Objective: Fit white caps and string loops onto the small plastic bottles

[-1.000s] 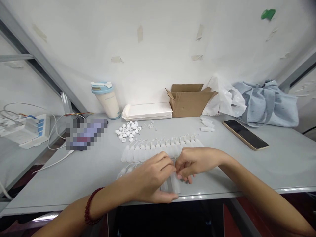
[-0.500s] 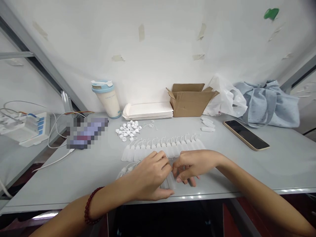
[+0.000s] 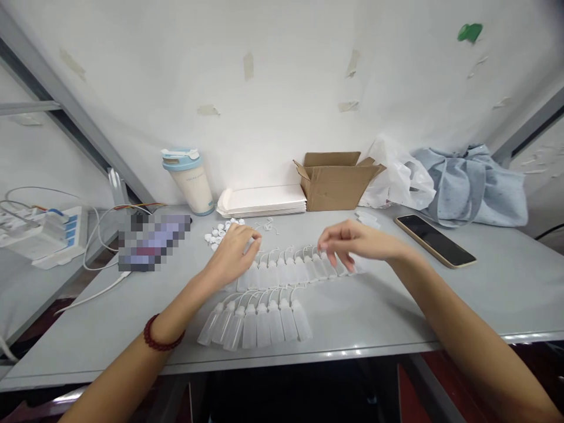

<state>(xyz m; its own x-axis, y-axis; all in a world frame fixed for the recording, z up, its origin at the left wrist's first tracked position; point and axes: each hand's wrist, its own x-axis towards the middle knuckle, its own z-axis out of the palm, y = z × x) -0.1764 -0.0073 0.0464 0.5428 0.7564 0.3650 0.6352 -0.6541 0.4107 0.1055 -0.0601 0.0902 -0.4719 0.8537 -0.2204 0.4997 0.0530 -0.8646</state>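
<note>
Two rows of small translucent squeeze bottles lie on the grey table [image 3: 484, 294]: a near row [image 3: 259, 322] by the front edge and a far row [image 3: 291, 271] behind it. My left hand [image 3: 233, 254] reaches over the far row's left end to a pile of small white caps [image 3: 217, 235], fingers curled together on the pile; what they pinch is hidden. My right hand [image 3: 352, 242] hovers over the far row's right end, fingers loosely apart and hanging down, holding nothing. A few loose bottles [image 3: 368, 218] lie just behind it.
Along the wall stand a lidded cup [image 3: 190, 179], a stack of white sheets [image 3: 262, 200], an open cardboard box [image 3: 335, 182], a plastic bag [image 3: 400, 176] and a blue cloth bag [image 3: 471, 185]. A phone [image 3: 434, 239] lies right. A power strip with cables [image 3: 42, 232] sits left.
Both hands have left the near row at the front edge and moved back: the left to the cap pile, the right over the far row's right end. The near row now lies uncovered.
</note>
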